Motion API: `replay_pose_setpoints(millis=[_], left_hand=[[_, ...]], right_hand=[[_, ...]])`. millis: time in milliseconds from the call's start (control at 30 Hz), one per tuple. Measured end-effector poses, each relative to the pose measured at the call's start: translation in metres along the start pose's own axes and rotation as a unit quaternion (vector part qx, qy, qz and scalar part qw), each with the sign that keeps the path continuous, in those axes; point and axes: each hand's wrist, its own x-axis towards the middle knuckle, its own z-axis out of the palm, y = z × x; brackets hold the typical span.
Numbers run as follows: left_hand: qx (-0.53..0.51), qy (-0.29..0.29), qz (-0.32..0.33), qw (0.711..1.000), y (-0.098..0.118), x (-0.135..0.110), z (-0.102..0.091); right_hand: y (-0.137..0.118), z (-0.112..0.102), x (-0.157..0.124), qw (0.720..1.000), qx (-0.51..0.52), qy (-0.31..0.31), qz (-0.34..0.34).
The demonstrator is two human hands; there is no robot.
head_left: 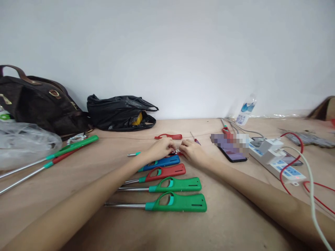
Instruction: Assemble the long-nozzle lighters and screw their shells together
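Note:
My left hand (162, 147) and my right hand (192, 152) meet over an opened gas lighter (177, 152), fingers bent and pinched on it. Its red casing and small inner parts show between the fingertips; the rest is covered. A metal tip with a teal collar (133, 154) sticks out left of my left hand. Just beyond the hands lies a loose red casing half (172, 136). A screwdriver (195, 138) rests behind my right hand. Nearer to me are a blue lighter (167, 161), a red lighter (172, 170) and two green lighters (183, 184), laid in a row.
At left, two long lighters (75, 146) lie by a clear plastic bag (26, 144) and a dark bag (39, 101). A black plastic bag (117, 113) stands behind. Rightward are a phone (231, 151), a power strip (282, 169) with cables and a water bottle (246, 111).

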Motion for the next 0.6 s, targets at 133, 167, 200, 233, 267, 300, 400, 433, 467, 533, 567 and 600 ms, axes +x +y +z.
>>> replay_pose_setpoints(millis=[133,167,200,233,267,300,400,433,467,533,567,600], left_hand=[[-0.027,0.017,-0.02,0.999,-0.001,-0.002,0.004],[-0.032,0.026,-0.028,0.999,-0.001,-0.003,0.004],[-0.036,0.035,-0.036,0.998,-0.001,-0.003,0.005],[-0.039,0.044,-0.043,0.997,-0.001,-0.004,0.006],[-0.042,0.051,-0.047,0.997,-0.001,-0.005,0.006],[-0.045,0.056,-0.048,0.996,0.0,-0.005,0.006],[-0.053,0.061,-0.045,0.996,0.003,-0.004,0.007],[-0.058,0.063,-0.044,0.995,0.003,-0.003,0.007],[-0.063,0.064,-0.043,0.995,0.003,-0.002,0.007],[-0.073,0.069,-0.042,0.994,0.002,-0.001,0.009],[-0.079,0.072,-0.043,0.993,0.0,-0.001,0.01],[-0.084,0.075,-0.045,0.993,-0.002,-0.001,0.011]], right_hand=[[0.001,0.002,0.0,1.0,0.009,0.006,-0.005],[0.001,0.003,0.0,1.0,0.01,0.01,-0.007],[0.001,0.003,0.001,1.0,0.009,0.01,-0.008],[0.001,0.003,0.001,1.0,0.006,0.008,-0.007],[0.001,0.002,0.001,1.0,0.002,0.004,-0.004],[0.001,0.002,0.001,1.0,-0.002,-0.001,-0.002],[0.0,0.0,0.001,1.0,-0.007,-0.004,0.001],[0.0,0.0,0.001,1.0,-0.006,-0.002,0.001],[0.0,0.0,0.001,1.0,-0.004,-0.002,0.001],[0.0,0.001,0.001,1.0,-0.002,-0.004,0.004],[0.0,0.001,0.001,1.0,0.0,-0.004,0.005],[0.0,0.002,0.001,1.0,0.003,-0.004,0.004]])
